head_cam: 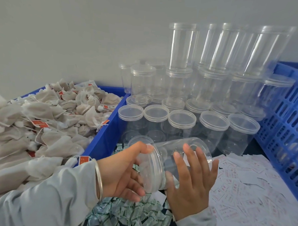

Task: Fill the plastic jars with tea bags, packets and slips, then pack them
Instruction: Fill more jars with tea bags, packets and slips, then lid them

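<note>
Left of the clear plastic jar [175, 159], the left hand [124, 172] grasps its lidded end while the right hand [191, 182] wraps its body, the jar's long axis lying tilted over the green-printed packets [132, 214].

a plain pale grey wall [80, 31] fills the upper part of the view. a blue perforated plastic crate [289, 123] stands along the right edge (its open lattice side faces inward, contents too blurred to tell).
</note>
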